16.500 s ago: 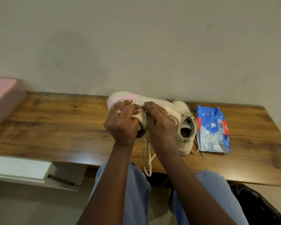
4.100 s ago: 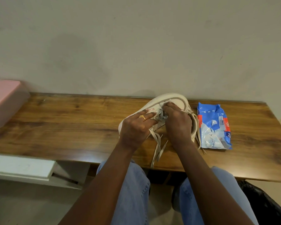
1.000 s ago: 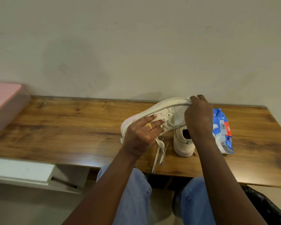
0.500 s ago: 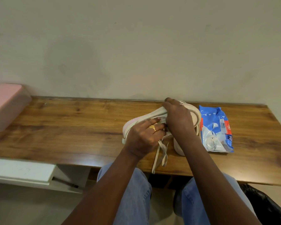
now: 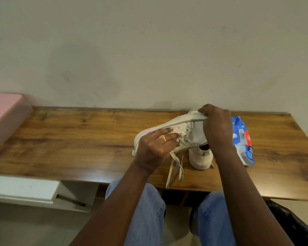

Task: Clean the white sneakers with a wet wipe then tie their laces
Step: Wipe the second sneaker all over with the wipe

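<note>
A white sneaker (image 5: 181, 125) is held tilted on its side above the wooden table (image 5: 78, 139), sole edge up and toe to the left. My left hand (image 5: 155, 148) grips its front half over the eyelets. My right hand (image 5: 217, 126) clasps the heel end, fingers over the sole rim. Whether it holds a wipe is hidden. Loose laces (image 5: 174, 167) dangle past the table's front edge. The second white sneaker (image 5: 201, 157) stands on the table below, heel toward me.
A blue pack of wet wipes (image 5: 244, 139) lies right of the sneakers, partly behind my right wrist. A pink box (image 5: 5, 116) sits at the table's far left. A white shelf (image 5: 21, 189) juts out under the table's left front.
My right hand has moved from the sneaker's middle back to its heel end, and the sneaker is tilted with its side showing again. The left hand has kept its grip.
</note>
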